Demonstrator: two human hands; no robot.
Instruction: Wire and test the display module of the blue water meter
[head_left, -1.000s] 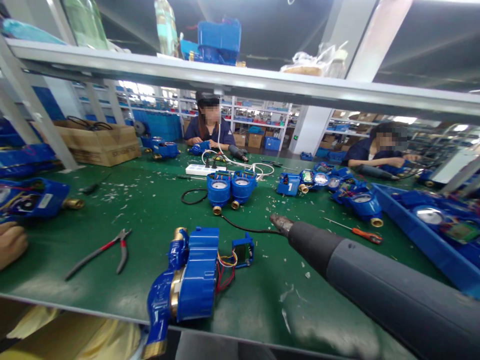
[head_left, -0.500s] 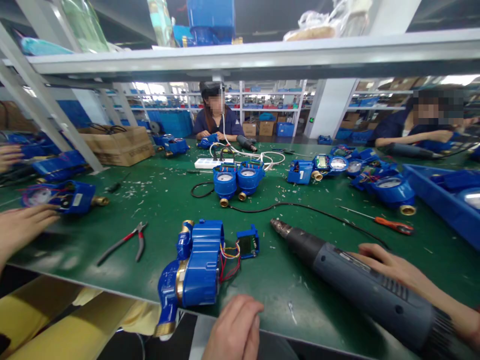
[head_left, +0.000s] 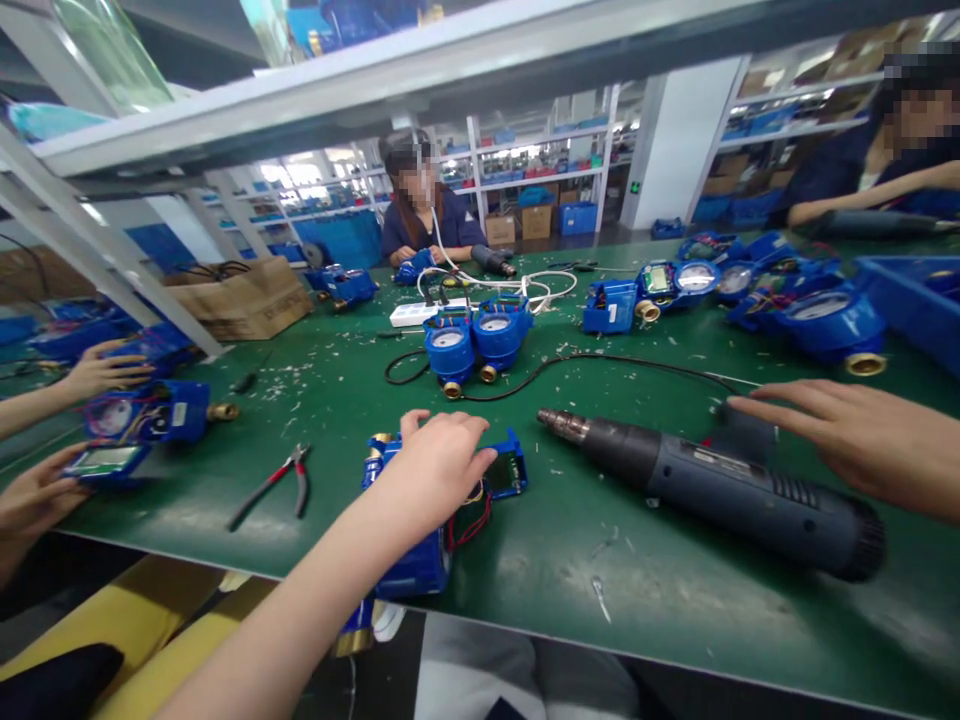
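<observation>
My left hand (head_left: 439, 455) reaches over a blue meter body (head_left: 412, 570) at the table's front edge, fingers bent above its top; contact under the palm is hidden. Beside its fingertips stands a small blue module with a circuit board (head_left: 508, 468), joined to the meter by red and yellow wires (head_left: 472, 522). On the right, a dark heat gun (head_left: 720, 490) lies on the green table, its nozzle pointing left. Just above its handle is my right hand (head_left: 847, 425), fingers stretched out to the left, holding nothing.
Pliers with red and grey handles (head_left: 274, 483) lie left of the meter. Two blue meters (head_left: 472, 345) stand mid-table near a black cable and a white power strip (head_left: 427, 312). More meters and a blue bin (head_left: 915, 305) are at right. A co-worker's hands hold a module (head_left: 109, 462) at left.
My left hand has moved from the table edge up over the meter. My right hand has come off the heat gun, which now lies flatter on the table. The view has tilted.
</observation>
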